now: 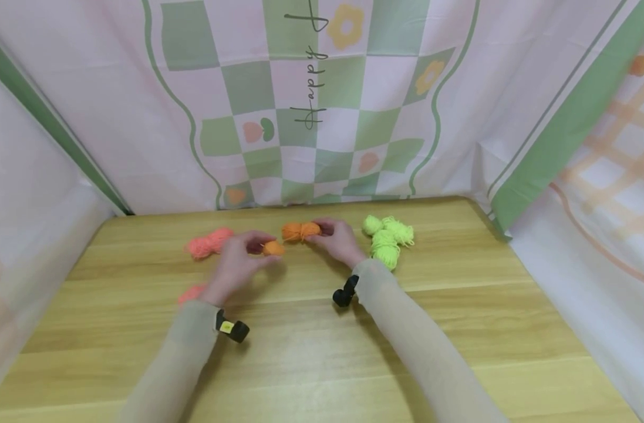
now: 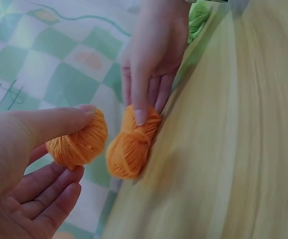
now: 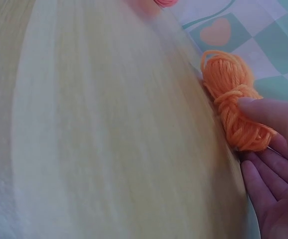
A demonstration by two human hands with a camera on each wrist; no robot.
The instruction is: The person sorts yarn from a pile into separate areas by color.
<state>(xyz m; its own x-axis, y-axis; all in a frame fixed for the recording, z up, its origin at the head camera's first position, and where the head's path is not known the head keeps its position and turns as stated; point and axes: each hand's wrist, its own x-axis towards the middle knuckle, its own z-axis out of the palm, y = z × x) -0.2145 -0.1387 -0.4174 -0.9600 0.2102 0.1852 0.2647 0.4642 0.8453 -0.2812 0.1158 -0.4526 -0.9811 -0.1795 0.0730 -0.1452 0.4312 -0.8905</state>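
The left hand pinched a small, rounded bundle of orange wound yarn between its thumb and fingers, parted about as far as the bundle was thick, with the thumb along the upper side and the fingertips beneath. The right hand grasped a longer orange yarn skein, tied at its waist, by its right end; in the right wrist view the thumb pressed near the tie while the other fingers reached underneath, fairly straight. This skein was at the far edge of the pale wood-grain table, its long axis running roughly left to right and its free end pointing toward the left hand. Whether its whole underside touched the wood was hard to judge. The rounded bundle sat just nearer the wearer, apart from the skein; its long axis could not be told for certain, since the left hand covered part of it. Left of that hand, a coral-pink yarn skein lay slanted, its right end farther back, and a second coral-pink yarn bundle showed partly behind the left wrist. Three yellow-green yarn bundles lay clustered right of the right hand.
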